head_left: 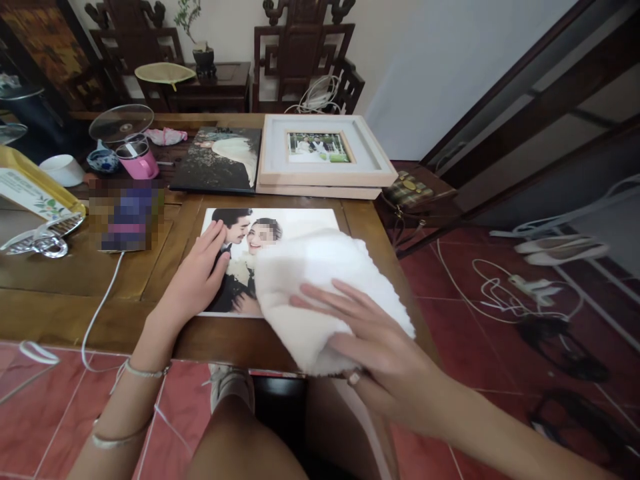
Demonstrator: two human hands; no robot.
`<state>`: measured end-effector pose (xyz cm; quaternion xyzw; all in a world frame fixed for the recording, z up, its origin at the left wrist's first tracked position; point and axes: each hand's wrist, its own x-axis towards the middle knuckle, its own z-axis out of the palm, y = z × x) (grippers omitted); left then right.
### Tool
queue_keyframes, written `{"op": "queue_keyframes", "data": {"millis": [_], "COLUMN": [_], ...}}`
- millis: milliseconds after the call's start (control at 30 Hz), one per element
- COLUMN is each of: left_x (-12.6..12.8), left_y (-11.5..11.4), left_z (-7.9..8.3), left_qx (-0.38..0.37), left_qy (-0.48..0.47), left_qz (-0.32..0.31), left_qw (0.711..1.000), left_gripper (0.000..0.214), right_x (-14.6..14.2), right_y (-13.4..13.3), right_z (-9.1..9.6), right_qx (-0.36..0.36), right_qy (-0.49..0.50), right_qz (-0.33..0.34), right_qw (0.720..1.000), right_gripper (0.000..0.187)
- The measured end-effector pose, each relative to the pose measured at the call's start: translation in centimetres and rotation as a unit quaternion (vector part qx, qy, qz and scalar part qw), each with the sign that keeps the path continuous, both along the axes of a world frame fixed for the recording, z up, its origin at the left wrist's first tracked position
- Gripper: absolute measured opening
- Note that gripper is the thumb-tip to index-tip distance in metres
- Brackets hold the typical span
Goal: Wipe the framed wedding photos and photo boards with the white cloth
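Note:
A large wedding photo print (300,221) lies flat on the wooden table (75,280) near its front edge. My left hand (197,277) rests flat on the photo's left side, fingers stretched out, holding nothing. My right hand (370,347) lies on a white fluffy cloth (320,280) that covers the photo's right half and hangs over the table edge. The fingers are spread across the cloth and the thumb tucks under its lower edge.
Behind the photo lie a dark canvas print (220,160) and a stacked pale wooden picture frame (325,157). A pink mug (139,160), a bowl (63,170) and a white cable (103,300) are at the left. Cables (525,287) lie on the red tiled floor at right.

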<state>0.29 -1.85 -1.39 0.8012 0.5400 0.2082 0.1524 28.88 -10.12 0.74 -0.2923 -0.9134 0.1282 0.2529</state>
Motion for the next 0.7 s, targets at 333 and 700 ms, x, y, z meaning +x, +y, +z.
{"op": "queue_keyframes", "data": {"millis": [333,700], "left_x": [0.0,-0.1], "left_y": [0.1,0.1], "left_z": [0.0,-0.1], "left_qx": [0.001,0.006], "left_qy": [0.005,-0.002], "left_qz": [0.001,-0.003], "left_qw": [1.0,1.0], "left_gripper": [0.058,0.057], "right_x": [1.5,1.1], "right_y": [6.2,10.3], "right_z": [-0.6,-1.7], "right_qx": [0.015,0.053], "right_qy": [-0.029,-0.017], "right_qz": [-0.02,-0.112], "right_qw": [0.999,0.992], "right_gripper": [0.04,0.033]}}
